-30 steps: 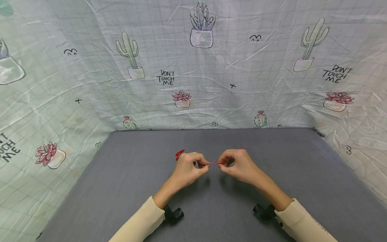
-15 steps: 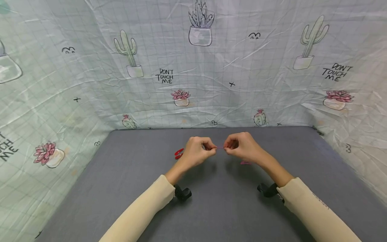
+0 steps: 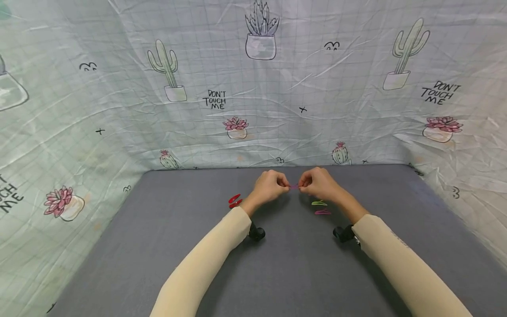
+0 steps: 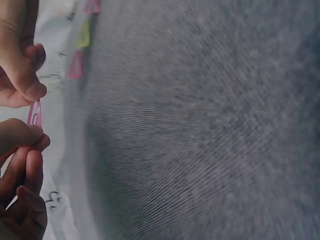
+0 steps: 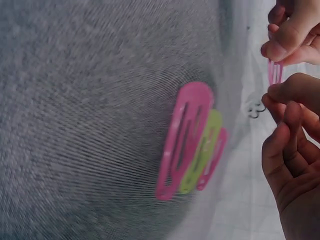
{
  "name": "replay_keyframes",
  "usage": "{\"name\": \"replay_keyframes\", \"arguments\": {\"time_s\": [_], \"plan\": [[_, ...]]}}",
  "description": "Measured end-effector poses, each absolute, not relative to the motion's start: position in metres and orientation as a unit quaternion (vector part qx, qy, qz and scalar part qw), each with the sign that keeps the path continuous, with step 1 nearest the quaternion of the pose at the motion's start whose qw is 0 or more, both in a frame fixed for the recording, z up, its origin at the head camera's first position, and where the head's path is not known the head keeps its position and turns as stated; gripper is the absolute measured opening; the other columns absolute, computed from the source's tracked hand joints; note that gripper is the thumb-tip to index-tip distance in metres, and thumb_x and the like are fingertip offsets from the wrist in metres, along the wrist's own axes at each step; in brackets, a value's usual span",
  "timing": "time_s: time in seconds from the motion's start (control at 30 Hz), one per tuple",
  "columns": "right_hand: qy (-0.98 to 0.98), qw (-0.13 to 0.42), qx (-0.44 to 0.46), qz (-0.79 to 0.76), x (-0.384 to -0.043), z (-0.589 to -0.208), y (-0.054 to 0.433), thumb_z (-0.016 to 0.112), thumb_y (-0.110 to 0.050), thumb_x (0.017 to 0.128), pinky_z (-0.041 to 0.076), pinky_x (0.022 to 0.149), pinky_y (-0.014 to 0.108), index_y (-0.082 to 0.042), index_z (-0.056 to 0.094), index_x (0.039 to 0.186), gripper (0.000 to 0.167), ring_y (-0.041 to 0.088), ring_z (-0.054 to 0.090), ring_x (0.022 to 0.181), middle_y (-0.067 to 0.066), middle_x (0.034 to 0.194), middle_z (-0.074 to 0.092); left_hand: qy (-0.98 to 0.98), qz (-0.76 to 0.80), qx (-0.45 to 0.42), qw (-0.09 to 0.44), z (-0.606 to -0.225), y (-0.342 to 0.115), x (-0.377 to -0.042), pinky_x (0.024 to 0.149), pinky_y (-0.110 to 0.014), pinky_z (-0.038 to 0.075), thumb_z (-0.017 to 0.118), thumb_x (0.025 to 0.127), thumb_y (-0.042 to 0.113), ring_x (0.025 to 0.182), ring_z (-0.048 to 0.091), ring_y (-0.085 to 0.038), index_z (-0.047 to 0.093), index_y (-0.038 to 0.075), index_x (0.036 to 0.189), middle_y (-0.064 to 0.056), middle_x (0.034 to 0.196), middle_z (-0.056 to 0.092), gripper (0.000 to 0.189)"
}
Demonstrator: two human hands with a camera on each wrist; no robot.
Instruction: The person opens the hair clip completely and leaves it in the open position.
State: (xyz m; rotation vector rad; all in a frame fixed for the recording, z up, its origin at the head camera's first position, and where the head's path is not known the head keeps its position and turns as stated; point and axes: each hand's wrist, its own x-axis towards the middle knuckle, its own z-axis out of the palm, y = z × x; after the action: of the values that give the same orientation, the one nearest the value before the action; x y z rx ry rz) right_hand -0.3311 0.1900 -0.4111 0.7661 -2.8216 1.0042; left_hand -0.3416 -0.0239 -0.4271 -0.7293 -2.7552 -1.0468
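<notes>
- My left hand and right hand pinch one pink clip above the table, fingertips hiding its ends.
- Two red clips lie left.
- Right: one green clip, two other pink clips, one nearly hidden in the head view.

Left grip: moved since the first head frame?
Yes. In the head view, the left grip has moved forward, closer to the table's back edge, and rightward, farther from the red clips.
</notes>
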Motion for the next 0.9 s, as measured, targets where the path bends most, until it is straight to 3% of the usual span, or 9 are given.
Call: {"name": "replay_keyframes", "arguments": {"time_s": [0.57, 0.9], "plan": [[-0.947, -0.020, 0.227, 0.228, -0.338, -0.422, 0.181, 0.078, -0.009, 0.085, 0.051, 0.060, 0.029, -0.011, 0.079, 0.080, 0.005, 0.012, 0.063, 0.063, 0.000, 0.075, 0.074, -0.932, -0.297, -0.206, 0.002, -0.440, -0.020, -0.349, 0.060, -0.023, 0.043, 0.085, 0.085, 0.024, 0.069, 0.061, -0.005, 0.085, 0.021, 0.087, 0.009, 0.083, 0.079, 0.003], [-0.951, -0.029, 0.212, 0.222, -0.338, -0.420, 0.179, 0.079, -0.009, 0.086, 0.050, 0.059, 0.030, -0.012, 0.079, 0.079, 0.007, 0.014, 0.063, 0.064, 0.000, 0.074, 0.073, -0.938, -0.279, -0.206, 0.003, -0.438, -0.020, -0.349, 0.063, -0.025, 0.043, 0.088, 0.083, 0.027, 0.074, 0.061, -0.007, 0.084, 0.024, 0.086, 0.010, 0.088, 0.079, 0.006]]}}
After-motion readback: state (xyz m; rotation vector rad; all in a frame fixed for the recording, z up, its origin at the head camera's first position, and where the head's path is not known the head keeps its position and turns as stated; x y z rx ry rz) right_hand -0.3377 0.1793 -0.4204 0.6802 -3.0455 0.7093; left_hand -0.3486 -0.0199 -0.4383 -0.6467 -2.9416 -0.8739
